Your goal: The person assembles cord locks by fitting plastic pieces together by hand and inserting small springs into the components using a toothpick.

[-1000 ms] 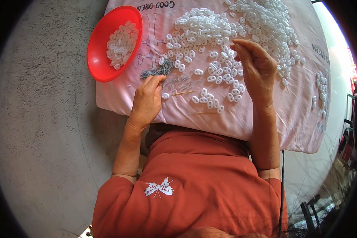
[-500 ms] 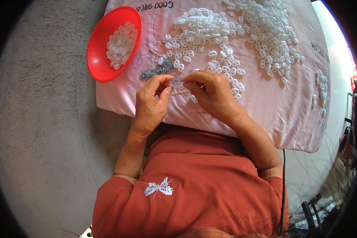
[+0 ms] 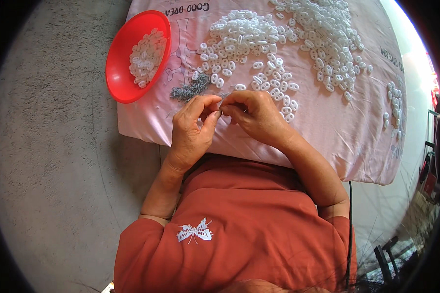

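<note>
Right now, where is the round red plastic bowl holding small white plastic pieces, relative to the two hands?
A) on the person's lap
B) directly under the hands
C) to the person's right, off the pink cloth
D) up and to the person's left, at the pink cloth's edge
D: the round red plastic bowl sits at the left edge of the pink cloth, up-left of the left hand and right hand, which meet fingertip to fingertip.

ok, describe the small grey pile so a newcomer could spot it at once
Start at the pink cloth spread over the grey floor, then find the red bowl at its left edge. Just right of the bowl, above the left hand, lies the grey pile of tiny springs or wires. It is the only dark, tangled heap; everything around it is white plastic pieces.
</note>
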### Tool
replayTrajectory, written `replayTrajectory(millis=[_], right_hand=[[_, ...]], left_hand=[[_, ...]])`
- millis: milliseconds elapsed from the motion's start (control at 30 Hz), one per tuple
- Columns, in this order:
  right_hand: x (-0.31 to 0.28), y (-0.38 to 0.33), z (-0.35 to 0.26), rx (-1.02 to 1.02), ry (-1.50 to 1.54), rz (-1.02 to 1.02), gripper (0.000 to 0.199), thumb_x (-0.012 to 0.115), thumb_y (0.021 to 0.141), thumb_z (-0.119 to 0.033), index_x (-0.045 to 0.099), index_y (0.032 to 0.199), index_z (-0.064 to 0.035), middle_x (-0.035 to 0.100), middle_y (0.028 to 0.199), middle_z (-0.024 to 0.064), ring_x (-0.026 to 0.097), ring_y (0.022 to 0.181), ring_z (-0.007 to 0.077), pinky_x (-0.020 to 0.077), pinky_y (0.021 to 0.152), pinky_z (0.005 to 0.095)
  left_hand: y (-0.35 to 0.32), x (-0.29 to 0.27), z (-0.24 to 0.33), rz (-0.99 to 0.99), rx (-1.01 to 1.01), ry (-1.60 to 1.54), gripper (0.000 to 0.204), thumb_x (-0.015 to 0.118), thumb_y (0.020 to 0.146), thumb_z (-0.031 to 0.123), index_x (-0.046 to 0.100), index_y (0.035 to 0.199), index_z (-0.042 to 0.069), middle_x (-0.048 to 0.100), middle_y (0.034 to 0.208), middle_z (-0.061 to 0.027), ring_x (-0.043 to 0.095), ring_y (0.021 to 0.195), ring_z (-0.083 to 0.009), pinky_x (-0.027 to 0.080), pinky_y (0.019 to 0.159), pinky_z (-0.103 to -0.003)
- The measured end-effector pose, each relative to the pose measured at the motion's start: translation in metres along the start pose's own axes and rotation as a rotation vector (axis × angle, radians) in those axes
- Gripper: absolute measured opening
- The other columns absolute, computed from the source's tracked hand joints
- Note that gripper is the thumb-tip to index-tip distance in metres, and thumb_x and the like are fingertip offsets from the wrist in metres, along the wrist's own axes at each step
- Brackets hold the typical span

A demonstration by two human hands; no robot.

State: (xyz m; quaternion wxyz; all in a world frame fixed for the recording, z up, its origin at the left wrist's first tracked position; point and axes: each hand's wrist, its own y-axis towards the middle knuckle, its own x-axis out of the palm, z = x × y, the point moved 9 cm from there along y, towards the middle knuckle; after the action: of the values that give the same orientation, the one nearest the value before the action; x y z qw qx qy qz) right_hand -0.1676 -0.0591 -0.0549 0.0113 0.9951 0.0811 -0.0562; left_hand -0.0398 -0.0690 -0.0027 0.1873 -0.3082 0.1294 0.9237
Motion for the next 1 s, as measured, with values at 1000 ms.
replayTrajectory(millis=[1000], right_hand=[[0.007,0.0,0.004,0.046,0.106,-0.005,0.012,0.061,0.094,-0.007,0.066,0.092,0.0032,0.07,0.072,0.0142,0.07,0.064,0.0217,0.0531,0.059,0.0346]], left_hand=[[-0.001,-0.001,-0.015,0.086,-0.086,-0.089,0.027,0.066,0.086,-0.007,0.066,0.111,0.002,0.069,0.088,-0.0081,0.067,0.072,-0.0148,0.054,0.067,-0.029]])
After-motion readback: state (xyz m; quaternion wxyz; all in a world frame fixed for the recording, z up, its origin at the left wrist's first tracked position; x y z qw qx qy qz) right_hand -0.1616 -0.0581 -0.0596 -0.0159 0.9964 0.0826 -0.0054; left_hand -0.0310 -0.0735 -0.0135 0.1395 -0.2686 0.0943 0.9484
